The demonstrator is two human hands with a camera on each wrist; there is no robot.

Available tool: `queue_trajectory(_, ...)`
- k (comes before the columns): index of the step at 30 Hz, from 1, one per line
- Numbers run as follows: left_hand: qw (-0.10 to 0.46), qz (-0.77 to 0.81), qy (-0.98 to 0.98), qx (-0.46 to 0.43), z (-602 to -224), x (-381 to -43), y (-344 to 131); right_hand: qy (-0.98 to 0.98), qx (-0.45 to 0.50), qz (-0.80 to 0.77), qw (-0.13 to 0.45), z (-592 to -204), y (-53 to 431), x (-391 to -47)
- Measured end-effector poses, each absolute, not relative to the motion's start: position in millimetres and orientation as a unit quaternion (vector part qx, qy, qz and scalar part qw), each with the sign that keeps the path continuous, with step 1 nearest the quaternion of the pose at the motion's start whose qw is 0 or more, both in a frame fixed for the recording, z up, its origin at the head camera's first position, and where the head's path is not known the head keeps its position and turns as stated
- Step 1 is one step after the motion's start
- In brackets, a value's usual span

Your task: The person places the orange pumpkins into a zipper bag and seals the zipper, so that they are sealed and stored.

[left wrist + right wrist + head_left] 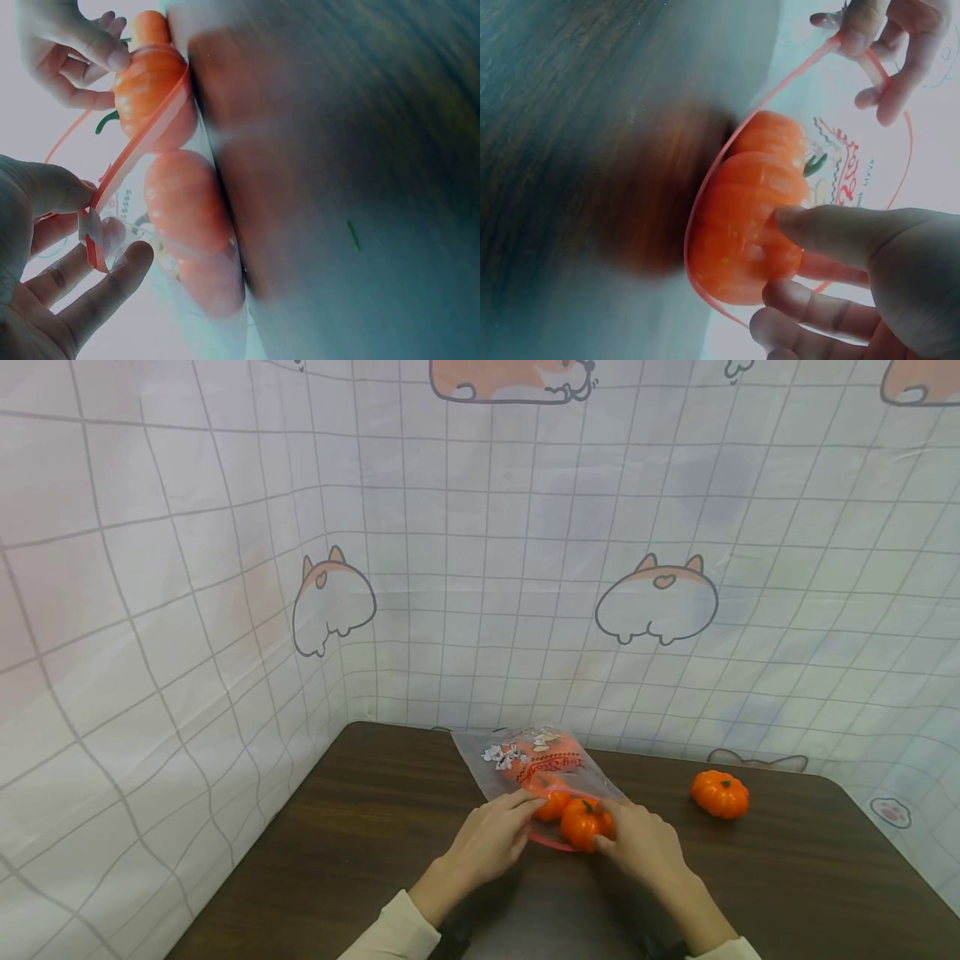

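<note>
A clear printed zip bag (482, 760) with a red rim lies on the table, its mouth facing me. My left hand (487, 835) pinches that red rim (142, 139) at the left side of the opening. At the mouth sits a small orange pumpkin (583, 827) with a green stem; my right hand (647, 842) holds it, the thumb (817, 225) on its surface and the fingers curled beside it. Behind it another pumpkin (553, 804) is inside the bag, and more orange shapes show through the plastic deeper in.
A separate orange pumpkin (720, 794) lies on the dark wooden table (360, 827) to the right of the bag. White gridded cloth (525, 568) with cartoon dogs hangs behind the table and along its left side.
</note>
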State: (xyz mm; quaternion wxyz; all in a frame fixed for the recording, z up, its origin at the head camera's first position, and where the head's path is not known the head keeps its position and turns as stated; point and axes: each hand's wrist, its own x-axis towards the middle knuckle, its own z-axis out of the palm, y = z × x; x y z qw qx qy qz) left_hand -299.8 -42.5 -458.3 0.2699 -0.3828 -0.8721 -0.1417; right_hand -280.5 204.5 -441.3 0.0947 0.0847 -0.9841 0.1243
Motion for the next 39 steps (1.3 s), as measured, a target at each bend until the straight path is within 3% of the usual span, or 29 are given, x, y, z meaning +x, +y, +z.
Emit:
queue_trajectory(11, 0.278, -0.142, -0.868, -0.386, -459.0, -300.0, -43.2, -0.978, 0.087, 0.153, 0.109, -442.9, 202.9, -280.1)
queue_trajectory(24, 0.276, -0.149, -0.869, -0.382, -462.3, -300.6, -44.1, -0.971, 0.177, 0.161, 0.008, -440.2, 205.6, -274.8)
queue_trajectory(31, 0.274, -0.148, -0.870, -0.382, -461.9, -300.3, -43.6, -0.964, 0.176, 0.197, 0.022, -443.6, 202.7, -274.0)
queue_trajectory(39, 0.271, -0.143, -0.872, -0.382, -460.3, -299.9, -42.6, -0.939, 0.230, 0.255, -0.010, -444.6, 200.8, -276.5)
